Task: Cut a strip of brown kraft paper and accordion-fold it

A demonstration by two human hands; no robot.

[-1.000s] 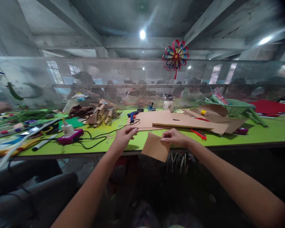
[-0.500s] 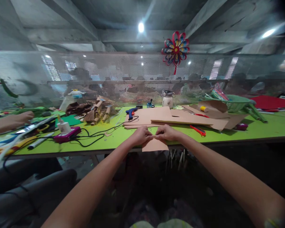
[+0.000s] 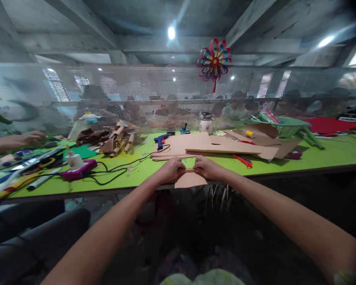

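Observation:
Both of my hands pinch the top edge of a small brown cardboard piece [image 3: 190,181] at the near edge of the green table [image 3: 314,162]. My left hand [image 3: 172,169] is closed on its left part, my right hand [image 3: 207,167] on its right part, and the fingertips nearly meet. The piece hangs down over the table's front edge, with its top rolled or folded between my fingers.
Stacked cardboard sheets [image 3: 207,145] lie just behind my hands, with a red cutter [image 3: 242,160] and a blue glue gun [image 3: 160,139] beside them. A green basket [image 3: 284,126] stands at the right. Black cables [image 3: 112,174] and a pink box [image 3: 78,169] lie left. Another person's hand [image 3: 26,138] works far left.
My left hand has come in from the left and closed on the cardboard piece beside the right hand. The piece has risen to the table edge and its top is now pinched by both.

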